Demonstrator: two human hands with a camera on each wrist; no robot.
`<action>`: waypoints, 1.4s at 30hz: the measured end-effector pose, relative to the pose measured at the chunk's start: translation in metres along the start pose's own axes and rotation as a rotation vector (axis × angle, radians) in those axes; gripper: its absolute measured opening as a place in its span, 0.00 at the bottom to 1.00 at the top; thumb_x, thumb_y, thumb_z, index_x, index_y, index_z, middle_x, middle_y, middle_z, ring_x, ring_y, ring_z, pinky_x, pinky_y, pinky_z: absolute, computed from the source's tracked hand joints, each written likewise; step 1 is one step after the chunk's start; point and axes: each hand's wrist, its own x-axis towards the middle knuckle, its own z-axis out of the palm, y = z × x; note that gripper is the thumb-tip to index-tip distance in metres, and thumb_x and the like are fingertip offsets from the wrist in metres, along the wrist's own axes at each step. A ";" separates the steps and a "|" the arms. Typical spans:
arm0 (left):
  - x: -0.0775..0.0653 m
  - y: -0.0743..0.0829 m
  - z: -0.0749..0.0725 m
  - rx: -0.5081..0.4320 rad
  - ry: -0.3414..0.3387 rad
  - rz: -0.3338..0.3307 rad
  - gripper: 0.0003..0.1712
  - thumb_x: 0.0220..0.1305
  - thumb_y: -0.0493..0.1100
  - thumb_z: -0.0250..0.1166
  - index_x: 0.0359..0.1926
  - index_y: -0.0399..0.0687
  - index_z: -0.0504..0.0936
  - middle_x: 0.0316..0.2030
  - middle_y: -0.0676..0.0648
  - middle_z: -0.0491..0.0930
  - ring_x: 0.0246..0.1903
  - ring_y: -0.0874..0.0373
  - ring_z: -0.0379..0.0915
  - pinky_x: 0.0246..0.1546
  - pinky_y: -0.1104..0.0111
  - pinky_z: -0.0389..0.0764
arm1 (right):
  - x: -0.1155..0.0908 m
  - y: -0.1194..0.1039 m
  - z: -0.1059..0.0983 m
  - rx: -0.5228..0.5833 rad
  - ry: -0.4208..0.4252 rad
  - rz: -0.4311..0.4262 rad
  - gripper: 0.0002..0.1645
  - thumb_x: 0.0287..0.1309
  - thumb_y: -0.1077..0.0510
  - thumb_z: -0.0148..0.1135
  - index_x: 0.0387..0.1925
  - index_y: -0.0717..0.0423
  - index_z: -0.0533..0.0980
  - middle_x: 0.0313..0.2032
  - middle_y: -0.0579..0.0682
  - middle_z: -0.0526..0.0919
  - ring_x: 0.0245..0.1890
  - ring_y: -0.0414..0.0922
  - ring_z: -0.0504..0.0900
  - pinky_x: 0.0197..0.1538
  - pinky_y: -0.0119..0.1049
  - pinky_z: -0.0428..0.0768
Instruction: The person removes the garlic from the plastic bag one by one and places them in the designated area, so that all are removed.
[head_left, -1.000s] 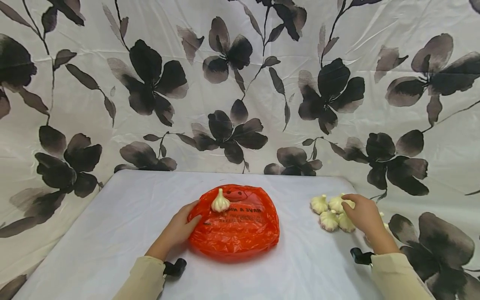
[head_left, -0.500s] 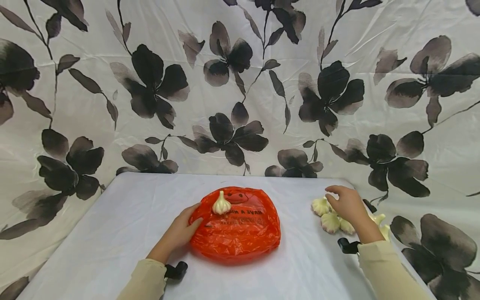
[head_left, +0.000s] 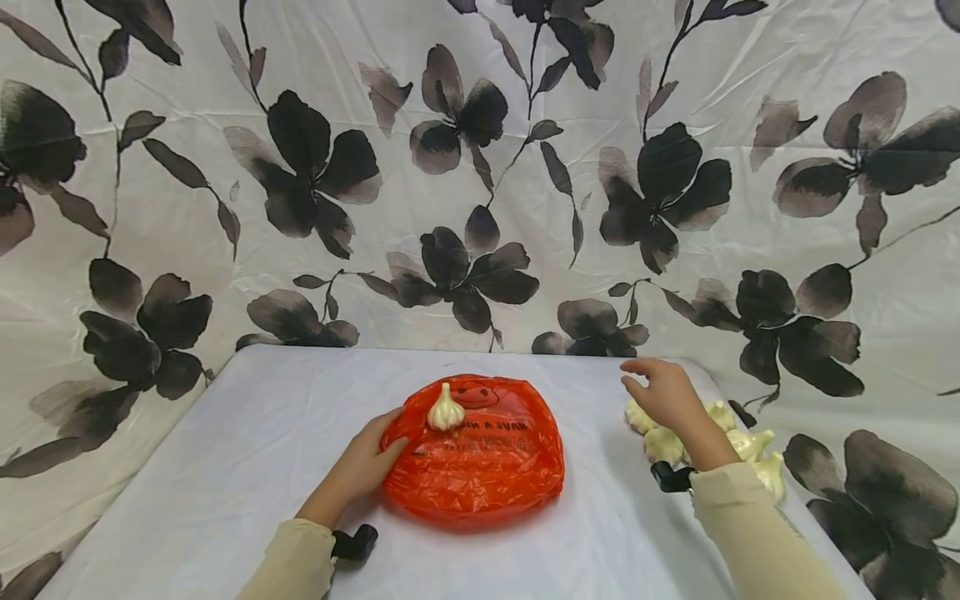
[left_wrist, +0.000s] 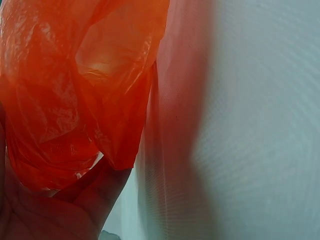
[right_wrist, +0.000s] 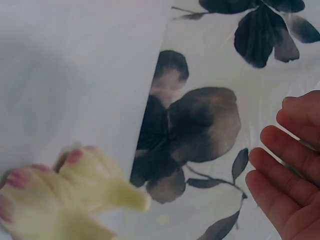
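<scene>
A red plastic bag [head_left: 480,479] with black print and a smiley lies bunched in the middle of the table. One garlic bulb [head_left: 446,410] rests on its upper left part, stem up. My left hand [head_left: 358,467] grips the bag's left edge; in the left wrist view the film [left_wrist: 115,120] runs between thumb and fingers. Above a cluster of garlic bulbs [head_left: 662,445] at the right is my right hand [head_left: 670,402], raised and holding nothing. The right wrist view has its fingers [right_wrist: 292,150] loosely extended, apart from a blurred bulb [right_wrist: 95,182]. This hand and forearm partly cover the bulbs.
A white cloth covers the table [head_left: 247,433]. Its far edge meets a hanging sheet [head_left: 555,208] with dark flowers. On the right, a few bulbs [head_left: 770,475] lie near the table's edge.
My right hand has lifted off the garlic cluster and moved left and away from me, uncovering bulbs at the right. The left hand, bag and the bulb on it stay put.
</scene>
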 end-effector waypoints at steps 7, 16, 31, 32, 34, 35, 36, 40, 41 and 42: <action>-0.001 -0.002 0.001 0.000 0.003 -0.006 0.35 0.71 0.49 0.56 0.74 0.53 0.56 0.71 0.40 0.60 0.69 0.39 0.58 0.65 0.43 0.67 | 0.011 -0.021 0.006 0.002 -0.026 -0.043 0.17 0.64 0.55 0.57 0.51 0.59 0.80 0.50 0.61 0.83 0.50 0.60 0.81 0.51 0.57 0.79; -0.002 -0.003 0.000 0.017 0.008 0.051 0.34 0.70 0.48 0.56 0.74 0.50 0.57 0.70 0.39 0.61 0.69 0.39 0.58 0.67 0.42 0.63 | 0.024 -0.046 0.018 0.034 -0.026 -0.099 0.16 0.63 0.56 0.60 0.49 0.57 0.81 0.49 0.57 0.85 0.51 0.57 0.82 0.54 0.55 0.80; -0.005 0.000 0.000 0.004 0.003 0.034 0.35 0.70 0.48 0.56 0.74 0.51 0.56 0.71 0.39 0.60 0.69 0.39 0.58 0.66 0.43 0.65 | 0.038 -0.079 0.040 0.081 -0.056 -0.148 0.15 0.62 0.56 0.61 0.49 0.56 0.82 0.48 0.55 0.85 0.51 0.54 0.82 0.53 0.52 0.81; -0.005 0.000 0.000 0.004 0.003 0.034 0.35 0.70 0.48 0.56 0.74 0.51 0.56 0.71 0.39 0.60 0.69 0.39 0.58 0.66 0.43 0.65 | 0.039 -0.081 0.042 0.083 -0.062 -0.149 0.15 0.62 0.56 0.61 0.49 0.56 0.82 0.48 0.55 0.85 0.51 0.54 0.82 0.53 0.52 0.81; -0.004 0.000 0.001 0.006 0.003 0.032 0.35 0.70 0.48 0.56 0.74 0.51 0.57 0.71 0.40 0.60 0.69 0.39 0.58 0.66 0.43 0.65 | 0.040 -0.086 0.045 0.089 -0.071 -0.157 0.16 0.62 0.56 0.61 0.49 0.56 0.82 0.48 0.54 0.85 0.51 0.54 0.82 0.53 0.51 0.81; -0.004 0.000 0.001 0.006 0.003 0.031 0.35 0.70 0.48 0.56 0.74 0.51 0.57 0.71 0.40 0.60 0.69 0.39 0.58 0.66 0.43 0.65 | 0.041 -0.088 0.047 0.091 -0.074 -0.161 0.15 0.62 0.56 0.61 0.49 0.55 0.82 0.48 0.54 0.86 0.50 0.54 0.82 0.53 0.51 0.81; -0.004 0.000 0.001 0.008 0.002 0.030 0.35 0.70 0.48 0.56 0.74 0.52 0.56 0.71 0.40 0.60 0.69 0.39 0.58 0.65 0.43 0.66 | 0.042 -0.091 0.048 0.092 -0.076 -0.165 0.15 0.62 0.56 0.61 0.49 0.55 0.82 0.47 0.54 0.86 0.50 0.53 0.82 0.53 0.51 0.81; -0.004 0.000 0.003 0.009 0.005 0.022 0.35 0.70 0.48 0.56 0.74 0.52 0.56 0.71 0.40 0.60 0.69 0.39 0.59 0.65 0.43 0.67 | 0.045 -0.101 0.053 0.104 -0.093 -0.173 0.16 0.63 0.55 0.60 0.50 0.54 0.82 0.48 0.53 0.85 0.50 0.53 0.82 0.53 0.50 0.82; -0.004 0.000 0.003 0.008 0.006 0.022 0.35 0.70 0.48 0.56 0.74 0.52 0.56 0.71 0.40 0.60 0.69 0.39 0.59 0.65 0.43 0.67 | 0.046 -0.104 0.054 0.109 -0.098 -0.174 0.16 0.63 0.55 0.60 0.50 0.54 0.82 0.48 0.53 0.85 0.50 0.53 0.82 0.53 0.50 0.82; -0.004 0.000 0.003 0.007 0.007 0.021 0.35 0.70 0.48 0.56 0.74 0.52 0.56 0.71 0.40 0.60 0.69 0.39 0.59 0.65 0.43 0.67 | 0.047 -0.107 0.055 0.113 -0.104 -0.173 0.16 0.63 0.55 0.60 0.50 0.54 0.82 0.48 0.53 0.85 0.50 0.53 0.81 0.53 0.50 0.81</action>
